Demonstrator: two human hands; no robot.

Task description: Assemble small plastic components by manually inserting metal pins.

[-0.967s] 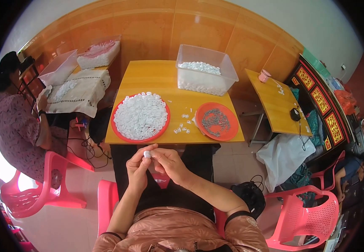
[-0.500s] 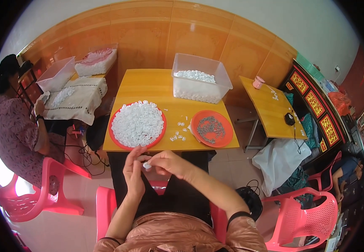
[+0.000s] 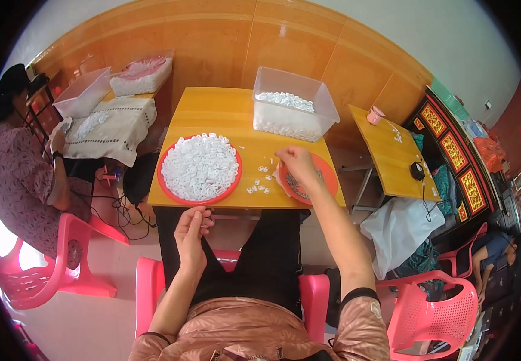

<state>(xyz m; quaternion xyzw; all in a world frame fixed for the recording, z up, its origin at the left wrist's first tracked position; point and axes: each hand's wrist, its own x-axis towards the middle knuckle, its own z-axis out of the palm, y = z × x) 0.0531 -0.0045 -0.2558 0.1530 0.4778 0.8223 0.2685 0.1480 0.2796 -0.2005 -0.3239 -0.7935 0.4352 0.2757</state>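
Yellow wood makes up the tabletop (image 3: pixel 224 111), and everything else sits in relation to it. On its near left part rests a red plate (image 3: pixel 167 192) heaped with small white pieces (image 3: pixel 199 165). On its near right part sits a second, orange-red plate (image 3: pixel 326 177) holding a thin layer of dark grey bits. Between the two plates a few loose white pieces (image 3: pixel 258 188) lie scattered on the bare wood. At the far edge of the tabletop stands a clear plastic bin (image 3: pixel 293 102), partly filled with more white pieces.

The right hand (image 3: pixel 296 165) reaches over the near rim of the orange-red plate, fingers curled downward onto it; whether its grip closes on anything cannot be told, since the fingertips are hidden under the hand. The left hand (image 3: pixel 191 231) hangs just below the near edge of the tabletop, over the person's dark-trousered lap, with thumb and fingers pinched together on something too small to make out.

Left of the tabletop, another person (image 3: pixel 23 174) sits on a pink chair (image 3: pixel 44 271) at a cloth-covered table (image 3: pixel 113 123) carrying two more bins. Right of the tabletop stands a smaller yellow table (image 3: pixel 387 162) with a pink cup (image 3: pixel 375 114), and nearer, a pink chair (image 3: pixel 435 313) stands beside the right elbow.
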